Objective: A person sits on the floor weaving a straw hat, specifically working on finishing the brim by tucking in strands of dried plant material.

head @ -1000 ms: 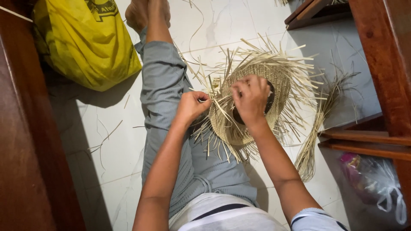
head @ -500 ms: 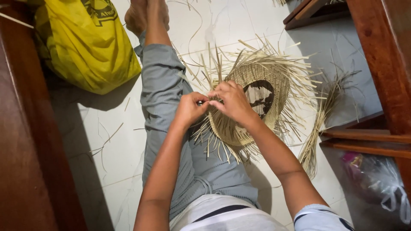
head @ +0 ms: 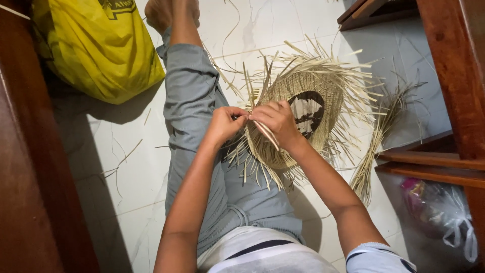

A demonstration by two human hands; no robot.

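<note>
A half-woven straw basket (head: pixel 308 108) with loose strips sticking out all round rests against my outstretched leg (head: pixel 189 101) on the white tiled floor. My left hand (head: pixel 226 124) pinches straw strips at the basket's near-left rim. My right hand (head: pixel 275 121) is closed on strips at the same rim, fingertips meeting the left hand's. A few strips (head: pixel 266 135) run down across my right hand. The basket's dark opening shows behind my right hand.
A yellow plastic bag (head: pixel 98 48) lies at the upper left by dark wooden furniture (head: pixel 25 167). A bundle of loose straw (head: pixel 376 146) lies right of the basket. Wooden furniture legs (head: pixel 452 71) and a clear plastic bag (head: pixel 442 212) stand at the right.
My right hand has moved left from the basket's middle to its near-left rim and met my left hand. Both now grip strips there.
</note>
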